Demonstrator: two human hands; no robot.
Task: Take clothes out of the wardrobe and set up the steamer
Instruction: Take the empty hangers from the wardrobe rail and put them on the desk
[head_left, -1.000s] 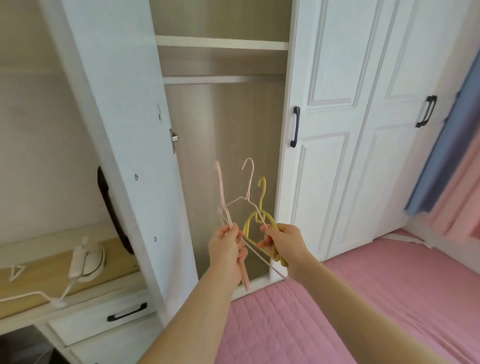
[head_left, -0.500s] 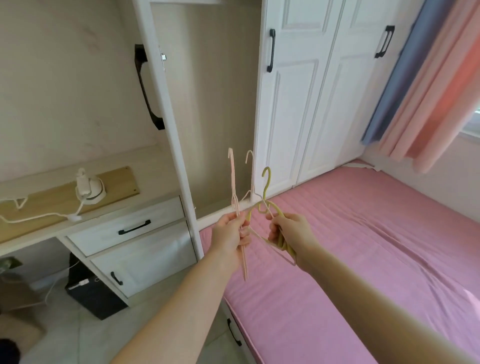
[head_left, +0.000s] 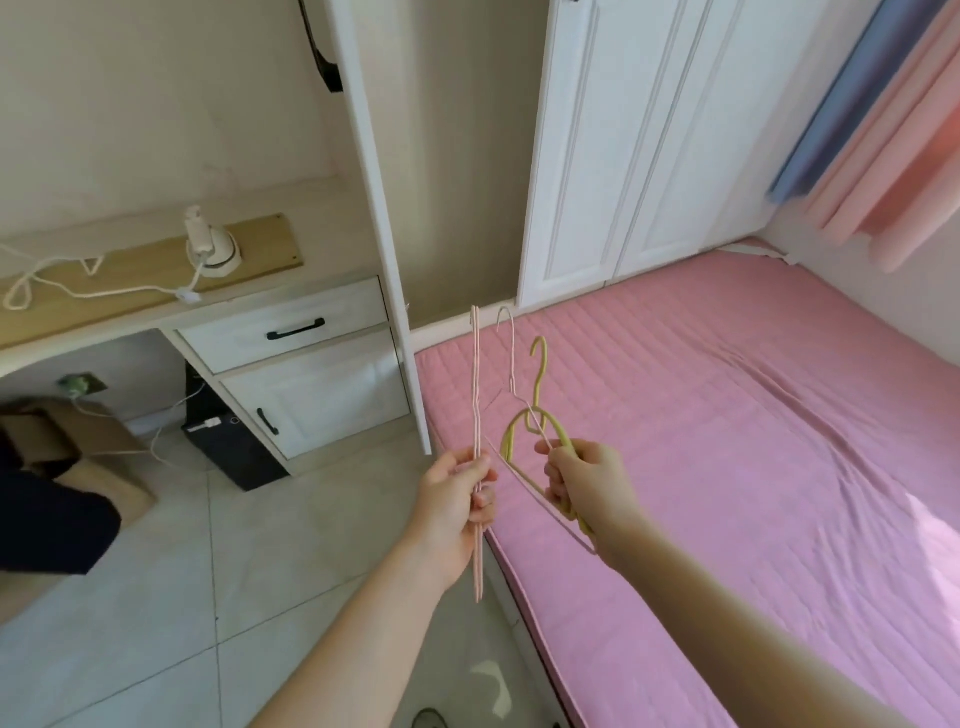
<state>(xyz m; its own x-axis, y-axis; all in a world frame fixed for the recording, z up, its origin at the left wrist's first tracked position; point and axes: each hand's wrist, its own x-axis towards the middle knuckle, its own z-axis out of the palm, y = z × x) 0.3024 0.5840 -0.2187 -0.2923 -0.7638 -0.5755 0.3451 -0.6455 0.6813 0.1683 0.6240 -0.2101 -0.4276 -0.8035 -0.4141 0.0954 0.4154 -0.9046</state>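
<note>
Fingers of the left hand (head_left: 457, 499) are curled around a pink hanger (head_left: 476, 415), which is seen edge-on and held nearly upright, its top well above the fist and its lower end projecting below the wrist. The right hand (head_left: 584, 483) is closed on a yellow hanger (head_left: 540, 410) and a thin white wire hanger (head_left: 511, 364); both hooks point upward, just above the knuckles. The lower bar of the white wire hanger is seen running diagonally between the two hands, from near the left fingers down past the right wrist. The two fists are held near each other, level, over the edge of the pink mattress (head_left: 727, 467).

No clothes are seen on any of the hangers. The wardrobe (head_left: 623, 156) lies beyond the hands, with one door (head_left: 379, 234) swung open to their upper left and its interior shown bare in the part that is visible. The steamer (head_left: 210, 249) is stood on the wooden desk top (head_left: 130, 291) to the far left, well apart from both hands, with its white cord (head_left: 78, 291) looped across the surface. White drawers (head_left: 291, 332) are set beneath the desk, and curtains (head_left: 872, 130) are hung at the upper right.
</note>
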